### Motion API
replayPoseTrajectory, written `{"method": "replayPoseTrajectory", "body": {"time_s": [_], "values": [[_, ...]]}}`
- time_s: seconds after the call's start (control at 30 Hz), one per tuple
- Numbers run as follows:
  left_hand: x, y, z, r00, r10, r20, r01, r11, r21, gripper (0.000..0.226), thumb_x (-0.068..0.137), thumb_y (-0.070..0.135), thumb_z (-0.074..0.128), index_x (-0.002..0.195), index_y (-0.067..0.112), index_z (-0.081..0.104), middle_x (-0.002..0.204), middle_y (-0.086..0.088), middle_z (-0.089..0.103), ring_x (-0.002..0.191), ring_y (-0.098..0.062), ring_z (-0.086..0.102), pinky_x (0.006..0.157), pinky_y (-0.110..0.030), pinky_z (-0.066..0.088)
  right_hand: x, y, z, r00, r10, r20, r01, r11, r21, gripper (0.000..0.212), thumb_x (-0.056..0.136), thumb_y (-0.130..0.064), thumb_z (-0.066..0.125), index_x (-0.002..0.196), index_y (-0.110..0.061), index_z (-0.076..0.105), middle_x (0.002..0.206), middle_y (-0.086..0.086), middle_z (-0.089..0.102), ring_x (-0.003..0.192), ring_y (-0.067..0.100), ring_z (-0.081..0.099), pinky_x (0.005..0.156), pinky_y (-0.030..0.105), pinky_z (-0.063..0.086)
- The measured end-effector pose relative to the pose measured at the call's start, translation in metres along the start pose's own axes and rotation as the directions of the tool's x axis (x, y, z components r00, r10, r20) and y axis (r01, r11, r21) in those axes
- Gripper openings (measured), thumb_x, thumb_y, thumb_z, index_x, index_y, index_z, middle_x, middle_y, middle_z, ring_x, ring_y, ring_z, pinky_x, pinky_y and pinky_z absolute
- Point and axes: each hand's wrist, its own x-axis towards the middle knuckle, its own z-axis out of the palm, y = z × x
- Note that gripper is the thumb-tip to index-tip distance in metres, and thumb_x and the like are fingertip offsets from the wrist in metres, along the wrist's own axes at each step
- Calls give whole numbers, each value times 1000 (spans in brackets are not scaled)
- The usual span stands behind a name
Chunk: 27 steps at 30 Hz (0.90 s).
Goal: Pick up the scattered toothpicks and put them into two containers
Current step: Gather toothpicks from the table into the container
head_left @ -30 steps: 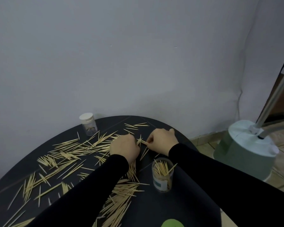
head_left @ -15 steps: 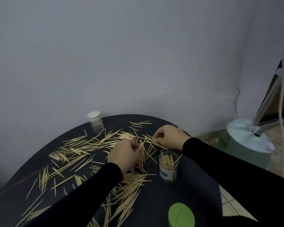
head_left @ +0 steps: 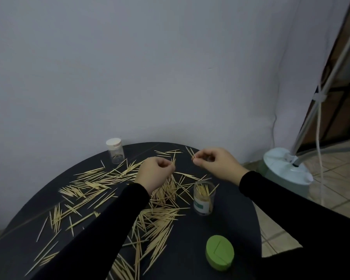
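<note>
Head camera, looking down over a round black table (head_left: 226, 235) set against a pale grey wall (head_left: 150, 67): a person in black sleeves (head_left: 93, 235) works through a spread of pale wooden toothpicks (head_left: 101, 184). No brand name or lettering can be read anywhere; the only label in sight is a white and green band on the open clear container (head_left: 203, 199), and its print is too small to make out. That container stands upright near the table's right side, partly filled with toothpicks standing on end and leaning at its rim. A second clear container with a white cap (head_left: 114, 150) stands closed at the far edge by the wall; what it holds cannot be told. A green lid (head_left: 219, 253) lies flat on the near right of the table. The toothpicks are thin, straight and pointed, scattered singly and in loose sheaves from the far edge to the near left, thickest at the centre. The left hand (head_left: 153, 174), fingers curled, pinches a few toothpicks that stick upward. The right hand (head_left: 216, 164), raised above the table beyond the open container, pinches a few more between thumb and fingertips. On the tiled floor at right stands a pale green appliance base (head_left: 285, 174) with a pole and cord.
</note>
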Motion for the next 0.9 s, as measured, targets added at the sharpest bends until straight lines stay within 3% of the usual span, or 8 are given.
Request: {"method": "replayPoseTrajectory", "body": {"time_s": [0.13, 0.23, 0.33, 0.5, 0.63, 0.73, 0.83, 0.9], "values": [[-8, 12, -2, 992, 114, 58, -107, 987, -117, 7, 87, 27, 68, 87, 21, 72, 88, 4, 70, 80, -9, 62, 68, -21, 46, -11, -1, -15, 996, -94, -12, 95, 992, 82, 7, 86, -23, 70, 83, -29, 68, 77, -6, 64, 68, 8, 51, 69, 24, 45], [-14, 19, 4, 974, 181, 137, -147, 962, -232, 8, 85, 26, 70, 90, 20, 73, 93, 0, 72, 91, -15, 66, 80, -27, 53, -19, -4, -25, 987, -143, 67, 131, 980, 152, 8, 85, -12, 71, 82, -20, 69, 78, -5, 66, 71, 0, 58, 72, 14, 46], [-20, 23, 13, 944, 234, 232, -172, 951, -257, 16, 84, 24, 71, 98, 16, 73, 93, 0, 72, 88, -10, 66, 72, -15, 51, -22, 1, -26, 971, -144, 192, 129, 988, 88, 5, 81, -12, 75, 83, -14, 71, 78, -1, 70, 76, 7, 63, 76, 26, 51], [-20, 18, 16, 932, 184, 313, -137, 977, -165, 18, 81, 29, 74, 96, 20, 75, 95, 0, 72, 91, -22, 67, 83, -39, 54, -24, 8, -27, 950, -99, 297, 112, 993, -26, 6, 81, -22, 76, 84, -24, 73, 85, -5, 72, 87, 13, 67, 85, 34, 55], [-19, 17, 11, 901, 201, 384, -193, 979, -59, 16, 82, 31, 72, 98, 27, 73, 90, 6, 70, 72, 8, 61, 67, -18, 48, -26, 10, -33, 928, -87, 362, 108, 993, -38, 12, 82, -36, 72, 93, -30, 72, 93, -10, 71, 91, 5, 64, 84, 25, 51], [-18, 16, 7, 895, 229, 382, -224, 973, -58, 20, 87, 33, 67, 106, 29, 69, 91, 11, 67, 69, 12, 58, 65, -14, 41, -25, 13, -35, 941, -86, 329, 75, 996, 46, 26, 81, -46, 63, 99, -28, 71, 92, -11, 70, 91, 5, 64, 84, 22, 50], [-14, 10, 8, 946, 179, 268, -185, 983, -6, 19, 94, 30, 58, 111, 28, 67, 103, 12, 66, 89, 4, 58, 78, -19, 46, -17, 25, -30, 979, -37, 199, 72, 983, -169, 15, 92, -32, 60, 107, -32, 66, 90, -14, 64, 86, 2, 59, 80, 23, 45], [-10, 3, 12, 969, 151, 196, -197, 950, 242, 23, 93, 35, 57, 115, 28, 63, 111, 10, 63, 95, 0, 54, 83, -20, 44, -14, 32, -25, 985, 12, 174, 54, 927, -370, 22, 90, -32, 64, 111, -36, 64, 95, -14, 62, 90, 3, 57, 89, 29, 47]]}}
